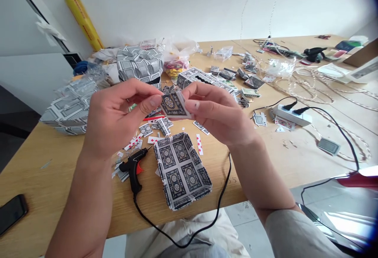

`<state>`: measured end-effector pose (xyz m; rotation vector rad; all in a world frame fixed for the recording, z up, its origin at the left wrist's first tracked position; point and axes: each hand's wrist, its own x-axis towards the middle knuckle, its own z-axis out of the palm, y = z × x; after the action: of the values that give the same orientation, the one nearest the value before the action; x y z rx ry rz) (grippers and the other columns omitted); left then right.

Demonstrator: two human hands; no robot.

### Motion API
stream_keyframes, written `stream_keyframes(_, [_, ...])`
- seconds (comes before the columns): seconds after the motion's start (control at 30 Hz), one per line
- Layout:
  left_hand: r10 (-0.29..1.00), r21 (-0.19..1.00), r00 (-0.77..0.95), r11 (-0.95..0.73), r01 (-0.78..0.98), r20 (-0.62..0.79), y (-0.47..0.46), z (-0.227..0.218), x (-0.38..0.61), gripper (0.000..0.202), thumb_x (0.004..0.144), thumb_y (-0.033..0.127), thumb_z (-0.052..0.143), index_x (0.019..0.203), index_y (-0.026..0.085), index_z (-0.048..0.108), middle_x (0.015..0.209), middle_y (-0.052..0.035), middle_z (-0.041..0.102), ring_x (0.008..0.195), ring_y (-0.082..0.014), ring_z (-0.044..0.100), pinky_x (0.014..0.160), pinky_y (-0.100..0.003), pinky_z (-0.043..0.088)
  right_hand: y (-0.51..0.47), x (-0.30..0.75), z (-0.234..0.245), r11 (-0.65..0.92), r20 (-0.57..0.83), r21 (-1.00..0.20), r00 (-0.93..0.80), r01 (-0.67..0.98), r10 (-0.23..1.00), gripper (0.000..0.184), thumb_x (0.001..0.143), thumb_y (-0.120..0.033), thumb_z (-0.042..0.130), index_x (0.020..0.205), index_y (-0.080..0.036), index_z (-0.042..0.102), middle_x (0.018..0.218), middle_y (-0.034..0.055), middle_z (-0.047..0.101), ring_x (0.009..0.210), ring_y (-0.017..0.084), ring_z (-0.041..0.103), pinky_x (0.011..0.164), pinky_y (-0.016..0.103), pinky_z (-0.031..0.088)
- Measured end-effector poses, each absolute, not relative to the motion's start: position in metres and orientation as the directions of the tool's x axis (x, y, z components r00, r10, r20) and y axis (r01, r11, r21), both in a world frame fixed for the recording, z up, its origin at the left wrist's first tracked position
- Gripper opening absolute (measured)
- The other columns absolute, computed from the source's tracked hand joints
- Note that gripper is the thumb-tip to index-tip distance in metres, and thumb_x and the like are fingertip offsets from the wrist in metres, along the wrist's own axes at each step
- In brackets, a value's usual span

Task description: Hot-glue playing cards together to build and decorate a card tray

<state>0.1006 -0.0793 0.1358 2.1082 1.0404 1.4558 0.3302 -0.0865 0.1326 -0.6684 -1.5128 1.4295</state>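
A patterned playing card [173,104] is pinched between both hands, raised above the table. My left hand [118,116] grips its left edge with thumb and fingers. At the card's right edge, where a pale strip shows, my right hand [215,112] pinches it the same way. Below them lies an open box made of playing cards [189,171], with four large card backs on its floor. A black glue gun [134,167] with a red trigger rests left of this box, its nozzle pointing towards the box's upper corner.
Card scraps [159,126] lie behind the open box. Another card box [203,78] stands beyond my hands, and a large card-woven object [140,63] is at the back left. On the right are a power strip [291,114] and coiled cords. A phone [13,212] lies at the left edge.
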Motion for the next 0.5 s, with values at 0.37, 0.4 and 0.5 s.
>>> stream_keyframes(0.37, [0.854,0.666,0.453,-0.495,0.558,0.255,-0.068,0.137,0.078,0.036,0.087,0.055,0.083,0.113,0.029,0.084,0.104,-0.0014,0.085,0.090,-0.0205,0.079,0.076,-0.026,0.062,-0.069,0.329,0.113,0.319,0.247,-0.947,-0.562,0.033,0.789,0.034,0.085,-0.033,0.088,0.112,-0.020,0.074,0.116,0.0067,0.080,0.113,0.020,0.076,0.097,0.034,0.063])
stream_keyframes(0.4, [0.850,0.641,0.488,-0.490,0.591,0.200,-0.068,0.136,0.075,0.038,0.086,0.055,0.085,0.115,0.030,0.084,0.104,-0.0003,0.085,0.090,-0.0198,0.080,0.073,-0.024,0.061,-0.068,0.330,0.113,0.351,0.242,-0.933,-0.581,0.082,0.777,0.032,0.084,-0.029,0.087,0.112,-0.020,0.075,0.117,0.0068,0.080,0.114,0.020,0.076,0.096,0.034,0.063])
stream_keyframes(0.5, [0.829,0.560,0.560,-0.465,0.686,0.001,-0.067,0.134,0.068,0.044,0.086,0.055,0.085,0.122,0.030,0.082,0.106,0.0011,0.085,0.091,-0.0190,0.080,0.071,-0.023,0.061,-0.068,0.329,0.111,0.432,0.203,-0.876,-0.650,0.213,0.732,0.030,0.083,-0.018,0.085,0.112,-0.020,0.078,0.118,0.0069,0.081,0.113,0.021,0.075,0.095,0.035,0.061])
